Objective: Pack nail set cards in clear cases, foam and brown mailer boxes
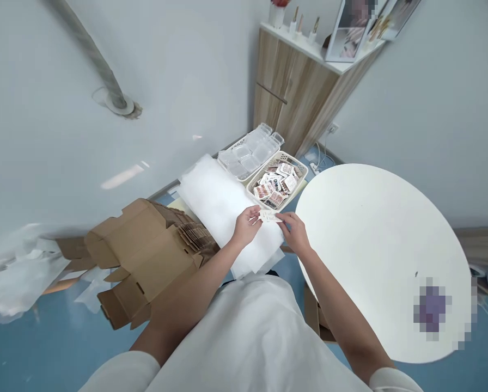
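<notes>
Between my two hands is a small white card (269, 216) with rows of tiny marks, too small to read. My left hand (248, 223) pinches its left end, and my right hand (293, 228) grips the right end. Just beyond them stands a white basket (300, 188) full of small printed cards (274, 184). A second white basket (244, 177) behind it holds clear plastic boxes (250, 152). Under my hands lies a stack of white, soft-looking sheets (219, 201).
Flattened brown cardboard boxes (146, 256) are stacked at left. A round white table (370, 234) stands at right, with a blurred-out purple patch on it. A wood-grain cabinet (293, 81) is at the back. Clear plastic wrapping (27, 277) lies far left.
</notes>
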Tool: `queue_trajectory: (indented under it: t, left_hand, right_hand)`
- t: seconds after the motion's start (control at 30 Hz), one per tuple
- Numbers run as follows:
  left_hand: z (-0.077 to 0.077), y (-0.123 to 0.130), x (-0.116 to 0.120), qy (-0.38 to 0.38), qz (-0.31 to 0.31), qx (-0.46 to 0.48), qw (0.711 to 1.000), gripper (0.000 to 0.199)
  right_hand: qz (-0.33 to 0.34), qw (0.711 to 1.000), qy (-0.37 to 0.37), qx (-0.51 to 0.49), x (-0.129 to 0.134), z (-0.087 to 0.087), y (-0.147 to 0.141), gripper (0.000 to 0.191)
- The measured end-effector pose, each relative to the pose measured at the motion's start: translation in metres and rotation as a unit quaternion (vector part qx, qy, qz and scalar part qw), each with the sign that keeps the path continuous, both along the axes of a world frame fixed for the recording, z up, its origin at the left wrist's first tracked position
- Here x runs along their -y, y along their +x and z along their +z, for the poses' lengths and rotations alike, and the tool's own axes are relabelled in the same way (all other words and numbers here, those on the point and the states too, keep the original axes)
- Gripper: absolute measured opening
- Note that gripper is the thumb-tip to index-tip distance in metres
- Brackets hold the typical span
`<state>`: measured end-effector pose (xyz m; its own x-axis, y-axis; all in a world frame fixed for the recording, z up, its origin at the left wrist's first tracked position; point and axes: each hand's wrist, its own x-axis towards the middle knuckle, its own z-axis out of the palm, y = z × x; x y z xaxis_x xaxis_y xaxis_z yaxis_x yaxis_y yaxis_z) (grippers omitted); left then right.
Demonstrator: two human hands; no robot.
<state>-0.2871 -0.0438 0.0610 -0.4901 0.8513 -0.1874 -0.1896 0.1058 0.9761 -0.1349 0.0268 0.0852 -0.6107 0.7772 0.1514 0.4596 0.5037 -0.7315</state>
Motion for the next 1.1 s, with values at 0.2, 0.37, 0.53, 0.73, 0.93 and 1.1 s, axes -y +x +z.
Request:
queue_trajectory:
  t: [0.2,0.37,0.53,0.73,0.93,1.1]
  left_hand:
    - [0.008,0.013,0.043,0.002,-0.059,0.028,0.998,0.013]
    - [0.013,0.032,0.065,-0.031,-0.096,0.109,0.989,0.018]
    - [0.021,0.049,0.07,-0.038,-0.136,0.121,0.983,0.021]
    - [0.024,0.069,0.059,-0.021,-0.192,0.045,0.98,0.013]
    - [0.022,0.104,0.031,0.017,-0.301,-0.018,0.953,0.017]
    - [0.026,0.149,0.004,0.03,-0.348,-0.001,0.937,0.021]
  right_hand:
    - [-0.097,0.982,-0.138,-0.08,0.048,0.012,0.012,0.029]
    - [-0.152,0.951,-0.221,-0.151,0.072,0.02,0.026,0.03]
    - [-0.181,0.936,-0.243,-0.181,0.086,0.028,0.046,0.03]
    - [-0.21,0.93,-0.233,-0.193,0.086,0.028,0.082,0.037]
    - [-0.24,0.93,-0.227,-0.163,0.08,0.034,0.126,0.026]
    - [-0.272,0.916,-0.238,-0.175,0.08,0.034,0.175,0.022]
